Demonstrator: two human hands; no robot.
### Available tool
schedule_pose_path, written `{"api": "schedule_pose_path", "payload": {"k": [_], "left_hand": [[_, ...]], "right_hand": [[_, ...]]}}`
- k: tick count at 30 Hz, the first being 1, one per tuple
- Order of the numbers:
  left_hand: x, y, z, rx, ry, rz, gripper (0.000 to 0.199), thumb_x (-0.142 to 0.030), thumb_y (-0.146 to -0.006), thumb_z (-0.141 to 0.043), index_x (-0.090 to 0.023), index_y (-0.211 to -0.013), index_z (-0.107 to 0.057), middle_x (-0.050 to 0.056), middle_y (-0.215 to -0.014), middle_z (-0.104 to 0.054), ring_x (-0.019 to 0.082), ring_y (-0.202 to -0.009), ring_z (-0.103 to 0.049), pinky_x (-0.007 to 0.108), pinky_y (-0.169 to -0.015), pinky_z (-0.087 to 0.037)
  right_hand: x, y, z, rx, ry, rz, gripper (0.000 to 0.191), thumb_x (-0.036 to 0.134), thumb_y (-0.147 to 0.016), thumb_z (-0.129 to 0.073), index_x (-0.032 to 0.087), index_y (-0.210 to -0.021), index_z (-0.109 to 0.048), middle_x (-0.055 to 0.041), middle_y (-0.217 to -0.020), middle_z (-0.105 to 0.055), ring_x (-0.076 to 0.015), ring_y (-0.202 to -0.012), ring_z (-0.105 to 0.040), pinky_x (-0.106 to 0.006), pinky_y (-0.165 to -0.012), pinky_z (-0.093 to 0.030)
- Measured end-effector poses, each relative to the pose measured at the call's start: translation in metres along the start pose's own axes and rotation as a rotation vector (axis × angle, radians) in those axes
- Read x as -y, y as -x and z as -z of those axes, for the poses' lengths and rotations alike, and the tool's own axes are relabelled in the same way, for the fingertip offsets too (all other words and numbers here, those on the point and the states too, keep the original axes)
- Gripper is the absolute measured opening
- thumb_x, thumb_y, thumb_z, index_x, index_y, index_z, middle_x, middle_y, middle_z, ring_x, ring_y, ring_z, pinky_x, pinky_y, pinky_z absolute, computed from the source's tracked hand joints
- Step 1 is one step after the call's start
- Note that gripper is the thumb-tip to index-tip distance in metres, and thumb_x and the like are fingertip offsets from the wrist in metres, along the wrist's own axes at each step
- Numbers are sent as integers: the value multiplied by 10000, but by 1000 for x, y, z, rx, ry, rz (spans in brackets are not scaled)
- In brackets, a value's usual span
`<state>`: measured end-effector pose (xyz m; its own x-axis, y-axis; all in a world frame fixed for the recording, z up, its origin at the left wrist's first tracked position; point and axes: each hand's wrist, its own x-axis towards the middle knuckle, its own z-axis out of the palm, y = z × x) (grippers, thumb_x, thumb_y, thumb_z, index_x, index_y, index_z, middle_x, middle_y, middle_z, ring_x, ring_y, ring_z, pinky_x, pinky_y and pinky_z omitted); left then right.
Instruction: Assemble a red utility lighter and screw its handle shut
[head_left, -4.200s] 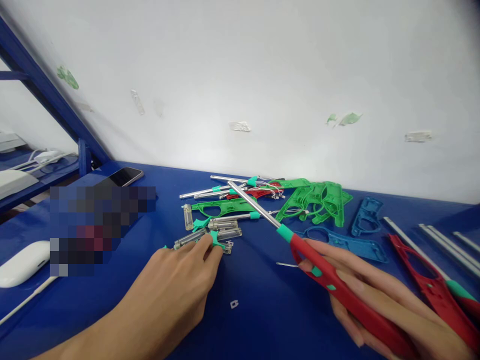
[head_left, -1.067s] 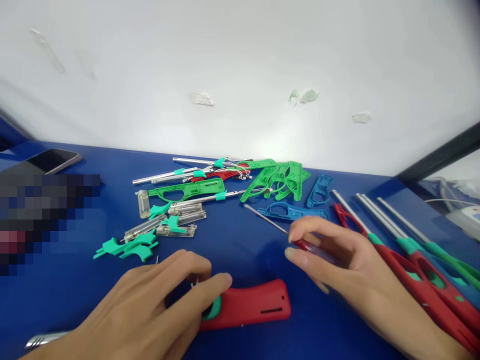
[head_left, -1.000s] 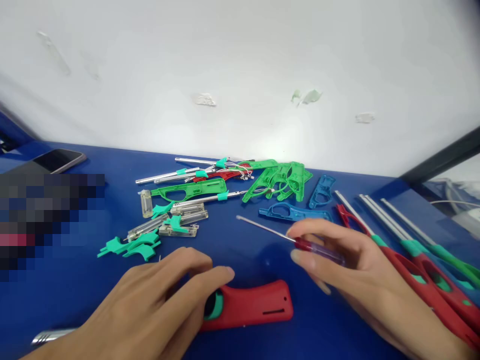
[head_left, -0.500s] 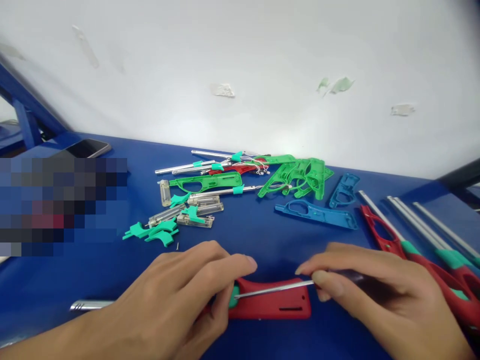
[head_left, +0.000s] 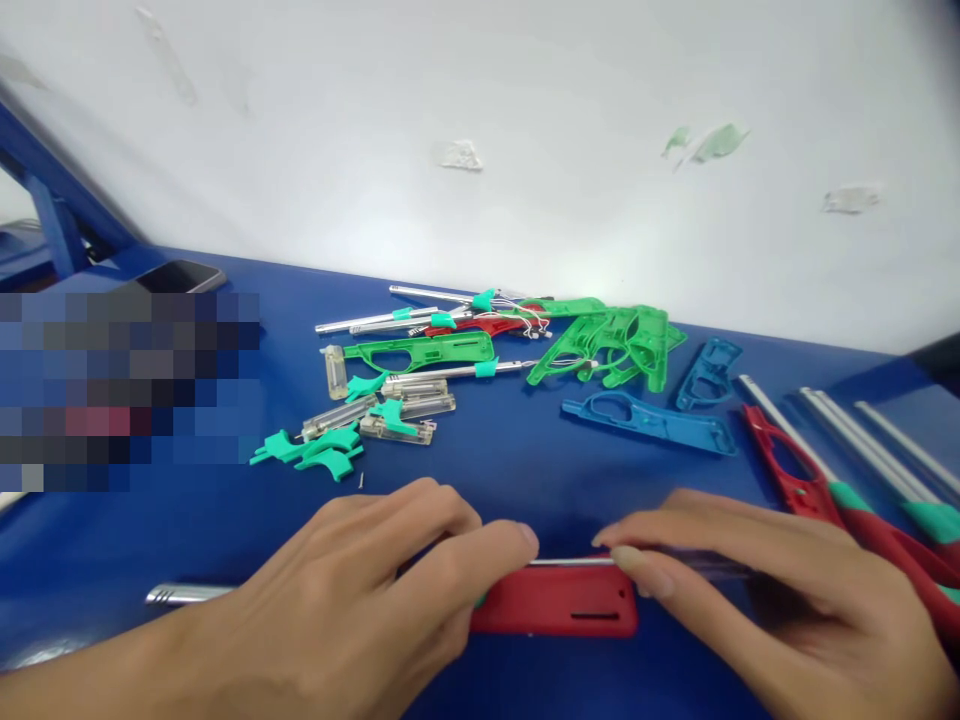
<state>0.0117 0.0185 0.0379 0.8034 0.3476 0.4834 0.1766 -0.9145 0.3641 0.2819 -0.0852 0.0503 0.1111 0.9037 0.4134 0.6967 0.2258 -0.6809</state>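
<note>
My left hand (head_left: pixel 375 590) is closed around a red long-nosed lighter (head_left: pixel 551 605) lying on its side at the table's front. Its metal tube sticks out to the left of my wrist, and the slotted end shows on the right. Between thumb and fingers of my right hand (head_left: pixel 787 610) is a screwdriver (head_left: pixel 574 562). Its thin shaft runs left along the lighter's upper edge, and its tip is hidden behind my left fingers. Most of the lighter's middle is covered by my left hand.
Behind my hands lie green trigger pieces (head_left: pixel 330 455), clear fuel tanks (head_left: pixel 397 430), metal tubes with wires (head_left: pixel 457 372), green shell halves (head_left: pixel 630 345) and blue shell halves (head_left: pixel 652 425). Red lighters (head_left: pixel 795 480) lie at right. A phone (head_left: pixel 187 275) is at back left, near a blurred patch.
The screwdriver tip, before visible on the green part of the red lighter, has moved up behind my left fingers. My left index finger now reaches further right over the lighter.
</note>
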Motion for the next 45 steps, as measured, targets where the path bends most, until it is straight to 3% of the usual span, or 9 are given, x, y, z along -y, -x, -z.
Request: {"api": "schedule_pose_path", "payload": {"k": [4,11,16,23,30,45], "left_hand": [[1,1,-1,-6,-15,-4,410,-53,-1074,-505,-232,-1441,-537,-12,-1006,-727,126,-810,-670,231,-694,-523],[3,4,-2,22,-11,-16,392,-79,-1113,-482,-242,-1467,-518,-13,-1023,-723,129,-830,-666,237,-715,-532],[1,-1,6,39,-60,-57,335,-127,-1179,-355,-236,-1440,-536,-10,-1019,-731,123,-860,-708,241,-734,-537],[7,-1,9,12,-141,-65,432,-132,-1209,-283,-222,-1329,-688,-26,-1079,-783,81,-906,-707,218,-758,-500],[5,0,5,13,-100,-89,422,-148,-1208,-297,-198,-1281,-709,5,-1070,-783,107,-884,-690,247,-713,-499],[4,-2,8,0,-129,-52,431,-202,-1228,-279,-246,-1255,-706,-30,-1039,-782,74,-843,-704,223,-666,-488]], "right_hand": [[-3,3,-1,9,-40,32,58,387,-967,-839,432,-1003,-843,65,-835,-867,-188,-626,-804,-247,-570,-666],[2,6,3,87,-134,37,177,278,-930,-851,425,-1028,-835,71,-749,-791,-142,-535,-713,-231,-498,-594],[2,4,2,107,-138,22,149,297,-926,-856,428,-997,-853,58,-666,-701,-121,-464,-633,-223,-415,-509],[3,6,4,30,-160,-33,94,374,-1010,-780,414,-981,-859,31,-712,-776,-178,-508,-679,-287,-457,-556],[0,2,3,50,-225,65,67,324,-998,-797,343,-1029,-854,39,-725,-760,-119,-525,-678,-207,-496,-566],[-3,-1,8,101,-210,137,79,350,-1016,-789,324,-1065,-846,31,-740,-754,-107,-548,-701,-168,-515,-576]]}}
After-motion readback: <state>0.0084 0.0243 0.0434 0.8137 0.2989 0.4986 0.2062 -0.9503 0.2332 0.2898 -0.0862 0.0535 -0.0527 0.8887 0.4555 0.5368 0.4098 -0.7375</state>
